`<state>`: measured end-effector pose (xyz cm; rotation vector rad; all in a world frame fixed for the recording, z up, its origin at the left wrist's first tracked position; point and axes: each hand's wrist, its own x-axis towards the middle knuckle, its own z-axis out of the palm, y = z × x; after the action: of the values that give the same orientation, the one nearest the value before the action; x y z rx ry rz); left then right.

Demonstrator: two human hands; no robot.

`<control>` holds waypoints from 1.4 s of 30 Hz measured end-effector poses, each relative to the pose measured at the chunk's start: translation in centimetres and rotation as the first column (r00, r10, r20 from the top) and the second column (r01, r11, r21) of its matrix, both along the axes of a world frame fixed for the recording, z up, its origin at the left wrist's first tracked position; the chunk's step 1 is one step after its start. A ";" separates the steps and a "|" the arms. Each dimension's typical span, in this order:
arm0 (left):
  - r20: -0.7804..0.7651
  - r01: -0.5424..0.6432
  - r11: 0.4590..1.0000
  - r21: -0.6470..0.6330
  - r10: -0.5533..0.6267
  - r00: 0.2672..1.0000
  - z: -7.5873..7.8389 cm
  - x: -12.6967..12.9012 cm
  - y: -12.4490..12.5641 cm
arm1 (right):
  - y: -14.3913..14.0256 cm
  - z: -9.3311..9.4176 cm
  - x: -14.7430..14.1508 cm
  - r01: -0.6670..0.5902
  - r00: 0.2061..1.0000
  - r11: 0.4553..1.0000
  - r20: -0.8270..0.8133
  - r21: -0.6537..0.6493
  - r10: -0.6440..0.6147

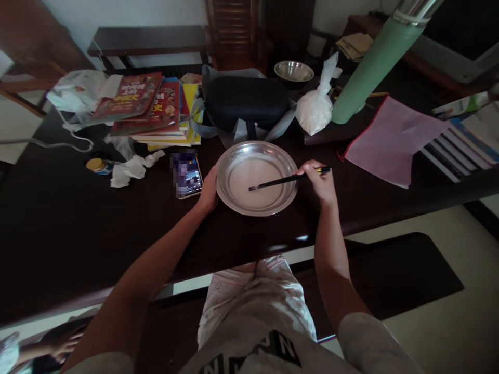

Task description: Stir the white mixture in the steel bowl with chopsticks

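A round metal bowl (288, 200) with a wide rim stands on the dark table in front of me, with a pale, milky substance (253, 176) in its bottom. My left hand (209, 189) is closed on the bowl's left rim, its fingers partly hidden by the bowl. In my right hand (318, 182) is a pair of black chopsticks (278, 182) with gold-banded ends, held over the right rim. Their tips point left and reach the pale substance near the bowl's middle. A lit phone (189, 174) lies just left of my left hand.
Behind the bowl are a black case (247, 101), a tied bag of white powder (315, 111) and a tall green bottle (374, 75). Books (144, 106), crumpled tissues (130, 170) and a small jar (99, 166) lie left; a pink pouch (390, 140) lies right. Another person's hand (64, 347) shows lower left.
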<state>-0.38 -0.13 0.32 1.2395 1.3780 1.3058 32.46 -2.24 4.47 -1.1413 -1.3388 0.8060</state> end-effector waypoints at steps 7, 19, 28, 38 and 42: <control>0.142 0.024 0.998 -0.050 -0.017 0.990 -0.6 0.3 0.3 | 0.0 0.0 0.1 0.116 0.992 0.993 -0.052 0.033 -0.114; 0.153 0.017 0.998 -0.066 -0.007 0.988 -0.8 0.1 0.5 | -0.1 0.0 0.3 0.095 0.994 0.995 -0.057 0.010 -0.094; 0.100 -0.006 1.000 -0.019 0.008 0.995 -0.8 0.0 0.5 | 0.2 -0.2 0.2 0.145 0.989 0.989 -0.038 0.035 -0.143; 0.084 -0.014 1.000 -0.021 0.015 0.996 -0.7 -0.1 0.4 | 0.2 -0.2 0.2 0.135 0.990 0.989 -0.058 0.056 -0.131; 0.118 -0.019 0.999 -0.040 0.024 0.993 -0.3 0.2 0.3 | 0.1 -0.3 0.2 0.058 0.996 0.998 -0.068 0.041 -0.055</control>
<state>-0.20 0.16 -0.03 1.1064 1.3290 1.3398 32.64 -2.15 4.18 -1.1047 -1.2576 0.7650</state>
